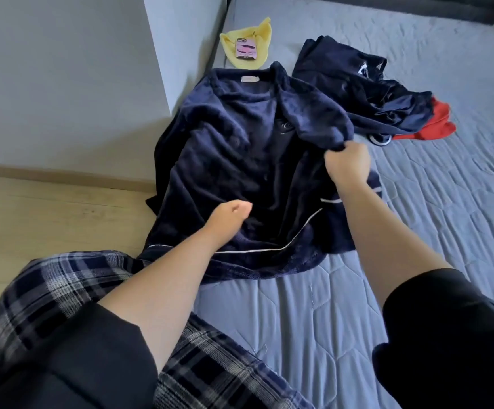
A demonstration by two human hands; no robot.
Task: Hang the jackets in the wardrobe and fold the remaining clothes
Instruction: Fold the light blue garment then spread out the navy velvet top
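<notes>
Head view, looking down across a grey quilted bed (pixel 416 231). Spread near the bed's left edge: a navy fleece top (pixel 239 172) with white piping, collar and label pointing away toward the yellow cloth (pixel 254 36), hem toward the viewer and partly hanging over the edge above the wooden floor (pixel 48 208). Long axis running collar to hem, roughly straight away from the viewer, tilted a little to the right at the far end.

Right hand (pixel 347 163) clenched round the end of a sleeve, grip tight on the fleece, sleeve lifted and drawn across the chest. Left hand (pixel 231 212) just above or on the lower front panel, fingers loosely curled, nothing visibly held; contact with the cloth hard to judge.

Beyond and to the right, well apart from the hands: a crumpled dark navy garment (pixel 357 84) lying over a red one (pixel 437 122), neither folded. On the yellow cloth, a phone in a pink case (pixel 245 48). At bottom left, plaid fabric (pixel 63 290) by the left arm, probably worn.

Progress, as a judgement: early in the folding part. First sleeve fold of the fleece top under way, nothing finished in sight, heap still to do. Wardrobe and any hung jackets out of frame, so that half unknown.
</notes>
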